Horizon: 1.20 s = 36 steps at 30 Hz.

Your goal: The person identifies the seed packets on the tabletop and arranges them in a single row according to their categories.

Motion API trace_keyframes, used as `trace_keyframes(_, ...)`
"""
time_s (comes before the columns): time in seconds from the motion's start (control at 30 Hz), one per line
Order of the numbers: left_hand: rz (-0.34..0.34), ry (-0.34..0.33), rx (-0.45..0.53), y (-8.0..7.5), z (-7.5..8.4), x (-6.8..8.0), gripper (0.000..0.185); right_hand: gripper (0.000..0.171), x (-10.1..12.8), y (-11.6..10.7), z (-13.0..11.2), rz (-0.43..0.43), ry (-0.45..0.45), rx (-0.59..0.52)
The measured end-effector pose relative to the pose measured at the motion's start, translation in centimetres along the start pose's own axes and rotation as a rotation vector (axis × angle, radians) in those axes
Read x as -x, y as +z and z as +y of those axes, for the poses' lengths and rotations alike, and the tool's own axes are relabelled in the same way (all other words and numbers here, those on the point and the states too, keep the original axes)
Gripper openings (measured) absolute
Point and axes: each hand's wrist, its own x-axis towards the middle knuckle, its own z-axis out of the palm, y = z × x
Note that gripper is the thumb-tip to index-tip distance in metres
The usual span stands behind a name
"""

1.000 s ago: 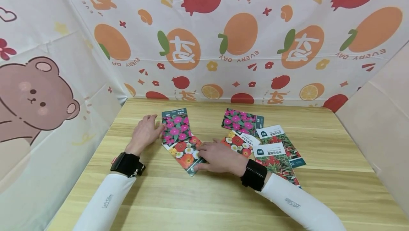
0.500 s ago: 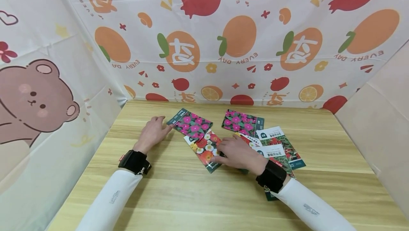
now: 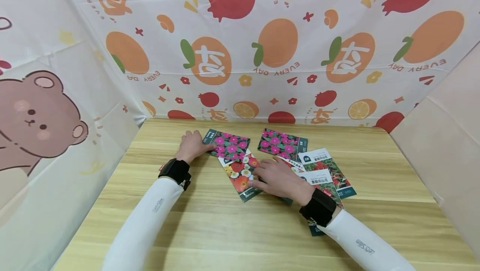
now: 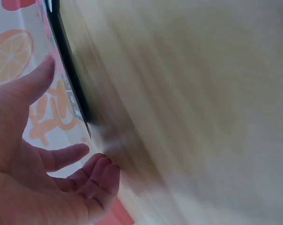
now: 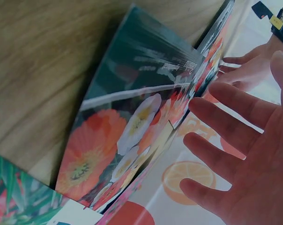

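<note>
Flat-hand sliding job here, nothing actually pinched. Left hand (image 3: 192, 146) spread and relaxed, fingertips resting on the near-left edge of the pink-flower seed packet (image 3: 227, 144). Right hand (image 3: 279, 178) also spread, palm down, fingers pressing on the poppy seed packet (image 3: 240, 174) with its red, white and yellow blooms. In the right wrist view, same story: straight fingers (image 5: 235, 140) against the poppy packet (image 5: 127, 140), no curl round anything.

Poppy packet lying just under and left of the right fingertips, its top corner tucked against the pink one. Just past the right wrist: second poppy packet (image 3: 293, 163), mostly hidden by that hand, and two red-spike flower packets (image 3: 325, 163) overlapping. Another pink packet (image 3: 282, 142) further back, beyond the right fingers.

Stuff that could go sideways, just guessing:
- glossy packets on smooth wooden table (image 3: 232, 229), so easy to skid out from under flat fingers with too little pressure
- overlapping corners catching, dragging the wrong packet along
- right forearm sitting over the pile behind it, so likely to sweep those toward the near edge
- left wrist view too blurred to confirm real contact there
</note>
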Motion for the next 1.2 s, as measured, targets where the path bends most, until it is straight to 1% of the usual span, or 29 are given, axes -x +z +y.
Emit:
trace_keyframes(0.1, -0.023, -0.015, 0.006, 0.0, 0.4, -0.4, 0.071, 0.036, -0.1, -0.2, 0.0, 0.017, 0.004, 0.017)
trace_keyframes(0.23, -0.089, -0.03, 0.026, 0.1, 0.7, -0.9, 0.083, 0.04, -0.2, -0.4, 0.1, 0.029, 0.004, 0.037)
trace_keyframes(0.27, -0.107, -0.042, 0.039, 0.1, 0.7, -1.0, 0.086, 0.041, -0.2, -0.4, 0.1, 0.032, 0.001, 0.037)
trace_keyframes(0.37, -0.157, -0.057, 0.073, 0.2, 0.4, -1.1, 0.088, 0.04, -0.1, -0.5, 0.2, 0.039, -0.006, 0.035)
trace_keyframes(0.47, -0.19, -0.062, 0.124, 0.2, 0.3, -1.2, 0.089, 0.038, 0.0, -0.6, 0.3, 0.038, 0.003, 0.038)
trace_keyframes(0.53, -0.187, -0.059, 0.152, 0.4, 0.3, -1.2, 0.083, 0.038, 0.1, -0.7, 0.3, 0.039, 0.015, 0.038)
trace_keyframes(0.67, -0.146, -0.081, 0.183, 0.7, 0.2, -1.4, 0.07, 0.041, 0.1, -0.7, 0.4, 0.05, 0.03, 0.028)
trace_keyframes(0.77, -0.114, -0.087, 0.22, 1.0, -0.5, -1.7, 0.045, 0.046, 0.2, -0.7, 0.4, 0.063, 0.028, 0.014)
trace_keyframes(0.8, -0.112, -0.088, 0.251, 1.0, -0.8, -1.7, 0.039, 0.047, 0.3, -0.7, 0.3, 0.069, 0.027, 0.006)
trace_keyframes(0.83, -0.111, -0.084, 0.291, 1.0, -1.1, -1.8, 0.039, 0.047, 0.4, -0.8, 0.4, 0.073, 0.025, 0.001)
trace_keyframes(0.9, -0.116, -0.08, 0.397, 0.9, -1.8, -1.8, 0.047, 0.048, 0.6, -1.0, 0.4, 0.078, 0.022, -0.015)
trace_keyframes(0.93, -0.126, -0.082, 0.459, 0.7, -2.0, -1.7, 0.048, 0.047, 0.7, -1.1, 0.5, 0.081, 0.021, -0.026)
trace_keyframes(1.0, -0.145, -0.102, 0.588, 0.3, -2.4, -1.5, 0.038, 0.046, 0.9, -1.3, 0.6, 0.091, 0.03, -0.036)
trace_keyframes(1.07, -0.155, -0.129, 0.676, -0.2, -2.6, -1.2, 0.024, 0.044, 0.9, -1.5, 0.8, 0.098, 0.046, -0.046)
trace_keyframes(1.1, -0.161, -0.139, 0.718, -0.4, -2.6, -1.0, 0.024, 0.043, 0.9, -1.5, 0.9, 0.107, 0.059, -0.052)
trace_keyframes(1.2, -0.155, -0.147, 0.789, -1.0, -2.2, -0.6, 0.045, 0.04, 0.9, -1.7, 1.1, 0.132, 0.127, -0.11)
